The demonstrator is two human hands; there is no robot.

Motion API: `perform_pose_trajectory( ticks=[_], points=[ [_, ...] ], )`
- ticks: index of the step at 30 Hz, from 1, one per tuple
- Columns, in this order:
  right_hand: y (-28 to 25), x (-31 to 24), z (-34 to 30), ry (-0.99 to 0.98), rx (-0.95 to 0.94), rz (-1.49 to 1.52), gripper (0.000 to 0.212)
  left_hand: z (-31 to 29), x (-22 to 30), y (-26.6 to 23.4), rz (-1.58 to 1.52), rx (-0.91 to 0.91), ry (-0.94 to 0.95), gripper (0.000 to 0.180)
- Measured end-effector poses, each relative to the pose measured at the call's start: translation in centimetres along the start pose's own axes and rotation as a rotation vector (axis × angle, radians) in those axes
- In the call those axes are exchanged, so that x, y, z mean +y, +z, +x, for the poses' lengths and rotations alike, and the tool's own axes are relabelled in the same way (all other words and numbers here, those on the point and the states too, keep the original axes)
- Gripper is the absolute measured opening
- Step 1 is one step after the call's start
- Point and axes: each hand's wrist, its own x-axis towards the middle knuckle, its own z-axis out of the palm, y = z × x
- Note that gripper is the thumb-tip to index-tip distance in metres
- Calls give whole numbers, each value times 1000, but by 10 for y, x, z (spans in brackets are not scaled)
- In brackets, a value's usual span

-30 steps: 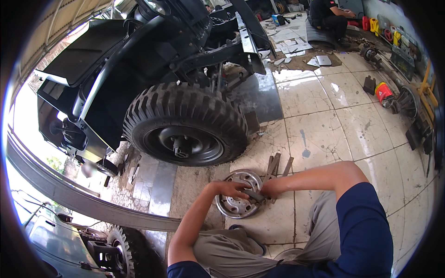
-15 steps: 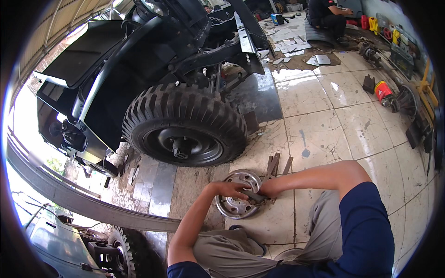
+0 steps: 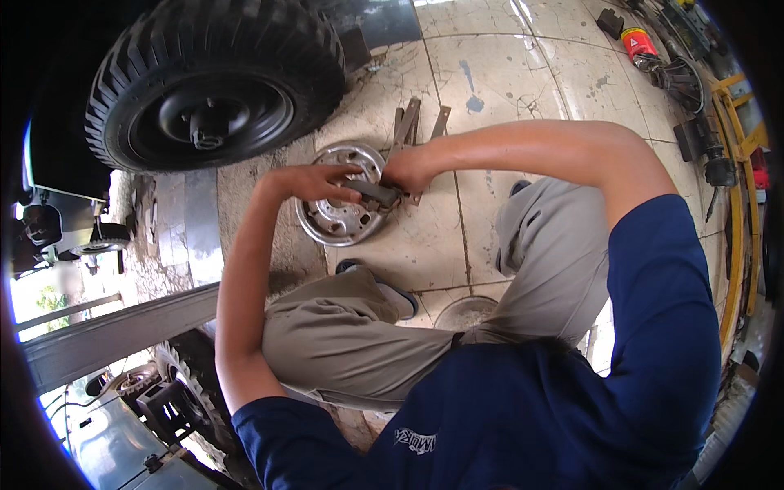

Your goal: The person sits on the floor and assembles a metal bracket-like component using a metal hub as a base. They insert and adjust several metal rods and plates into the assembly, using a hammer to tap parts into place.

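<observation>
A round silver wheel rim (image 3: 333, 233) with holes lies on the floor in front of me. Across its right part is a dark grey, bar-like metal piece (image 3: 374, 193), whose exact kind I cannot make out. My right hand (image 3: 408, 169) is closed around this piece at the rim's right edge, its fingertips partly hidden. Over the rim, my left hand (image 3: 320, 183) has its fingers stretched apart, near the piece's left end and apparently touching it. Several flat rusty metal strips (image 3: 408, 119) lie beside my right hand, pointing away from me.
A large tyre (image 3: 219, 82) on a dark vehicle stands at the far left. A grey rail (image 3: 122, 331) runs at the left, with another wheel (image 3: 192, 384) below it. A round lid-like disc (image 3: 465, 312) sits between my feet. On the right are a red can (image 3: 637, 42) and a yellow frame (image 3: 735, 212).
My view has tilted down, so the tyre and rim sit higher and further left, and the co-worker has left the picture. Both hands keep nearly the same place at the rim.
</observation>
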Motion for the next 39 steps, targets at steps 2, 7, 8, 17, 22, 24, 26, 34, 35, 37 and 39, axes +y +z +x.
perform_pose_trajectory(
  ticks=[2, 7, 8, 17, 22, 24, 26, 34, 35, 37, 39],
  points=[
    [-5, 1, -4, 39, -90, 3, 32, 1, 0, 3, -29, -11, -22, 83],
    [-3, -2, -4, 108, -86, 31, 35, -1, 5, 4, 103, 51, 1, 82],
    [-5, -3, -9, 99, -69, 67, 36, 0, 8, 2, 88, 43, -1, 82],
    [-10, -14, -8, 175, -63, 42, 35, -4, 6, 1, 50, 41, -10, 91],
    [0, -5, -10, 161, -62, -13, 35, 3, 9, -1, 129, 41, -14, 93],
    [-5, -12, -14, 112, -35, -26, 28, 3, 8, 0, 61, 23, -14, 94],
    [1, -8, -11, 179, -41, -47, 30, 1, 6, 1, 31, 18, -6, 94],
    [5, -4, -11, 187, -91, -111, 47, 3, 3, 1, 42, 20, -1, 94],
    [5, -4, -12, 194, -99, -130, 48, 2, 0, 2, 33, 17, 1, 94],
    [-1, -10, -13, 260, -124, 52, 50, -2, 3, 4, 17, 26, -24, 95],
    [-8, -10, -15, 276, -148, 130, 52, -5, 9, 3, 71, 56, -20, 96]
  ],
)
